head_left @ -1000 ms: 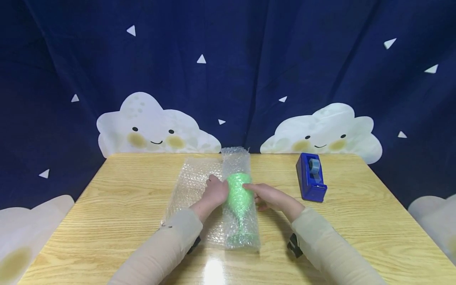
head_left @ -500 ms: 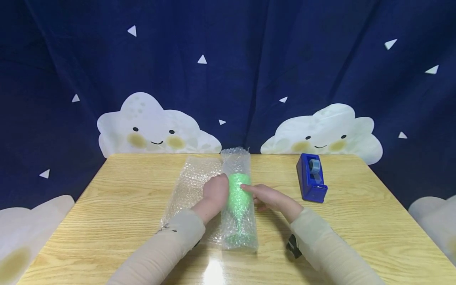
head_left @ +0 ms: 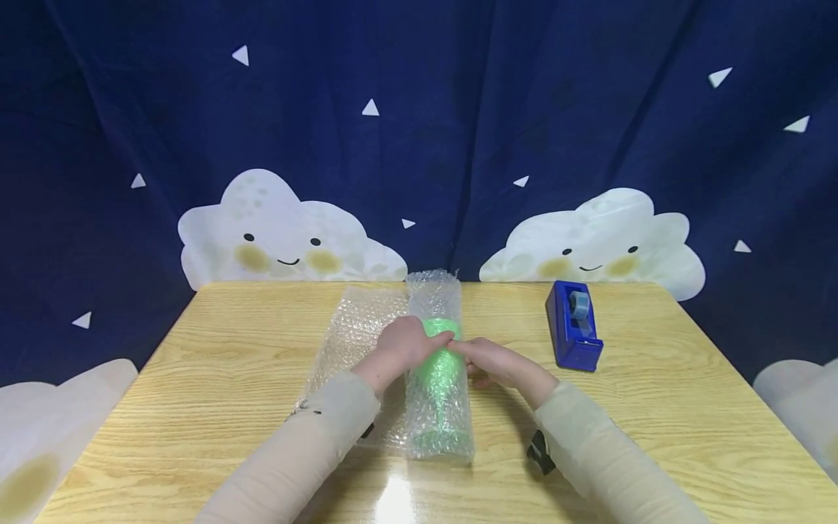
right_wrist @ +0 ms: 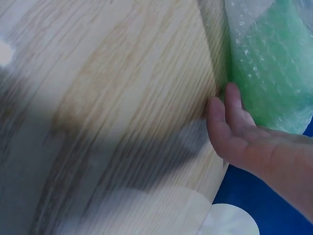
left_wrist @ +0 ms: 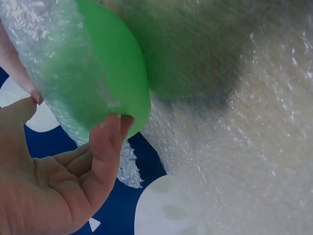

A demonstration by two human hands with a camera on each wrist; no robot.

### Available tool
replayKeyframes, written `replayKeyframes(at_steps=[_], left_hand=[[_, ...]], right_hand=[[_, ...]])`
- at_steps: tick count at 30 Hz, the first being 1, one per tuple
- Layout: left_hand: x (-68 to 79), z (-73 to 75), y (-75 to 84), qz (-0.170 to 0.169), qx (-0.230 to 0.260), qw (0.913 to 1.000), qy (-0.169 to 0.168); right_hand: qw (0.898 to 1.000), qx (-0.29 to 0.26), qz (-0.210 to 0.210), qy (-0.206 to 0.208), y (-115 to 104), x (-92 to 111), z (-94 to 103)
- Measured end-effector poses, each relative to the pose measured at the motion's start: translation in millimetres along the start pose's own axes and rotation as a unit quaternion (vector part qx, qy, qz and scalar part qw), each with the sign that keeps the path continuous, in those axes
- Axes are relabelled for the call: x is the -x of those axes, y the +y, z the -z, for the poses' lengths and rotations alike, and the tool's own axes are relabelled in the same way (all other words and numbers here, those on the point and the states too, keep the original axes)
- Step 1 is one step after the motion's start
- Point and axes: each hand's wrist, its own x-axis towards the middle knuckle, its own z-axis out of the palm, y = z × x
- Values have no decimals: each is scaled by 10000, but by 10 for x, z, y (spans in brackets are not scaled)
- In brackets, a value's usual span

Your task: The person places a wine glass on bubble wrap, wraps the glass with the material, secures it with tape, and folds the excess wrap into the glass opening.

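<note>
A green goblet (head_left: 442, 375) lies on its side in bubble wrap (head_left: 356, 331), its bowl toward the far edge and its foot toward me. A layer of wrap covers its top; in the left wrist view a bare strip of the goblet (left_wrist: 124, 63) shows on the left side. My left hand (head_left: 407, 346) holds the bowl from the left, thumb across the top and curled fingers at its side. From the right, my right hand (head_left: 494, 362) holds the wrapped bowl, one digit on top and other fingers low along the side. The two hands' tips meet above the bowl.
A blue tape dispenser (head_left: 574, 327) with a roll of clear tape stands at the right on the wooden table (head_left: 216, 364). Flat bubble wrap spreads left of the goblet. Behind the table hangs a dark blue curtain (head_left: 419, 131) with clouds and triangles.
My left hand has turned, and its thumb has come across the bowl's top to meet the right hand. The right hand stays almost in place. The goblet has barely shifted.
</note>
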Motion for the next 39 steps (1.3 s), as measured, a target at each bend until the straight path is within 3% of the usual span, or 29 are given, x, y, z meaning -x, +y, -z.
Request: replayKeyframes(at_steps=[20,31,39], left_hand=[[-25,53,-17,-14,-36,9999,124],[-28,66,-97,108,712,9974,-46],[-19,78,-146,358,1583,9865,-194]], right_hand=[[9990,116,246,-359,19,4,51],[9983,196,343,-439,-2,11,27],[9987,232,300,-344,2,7,11]])
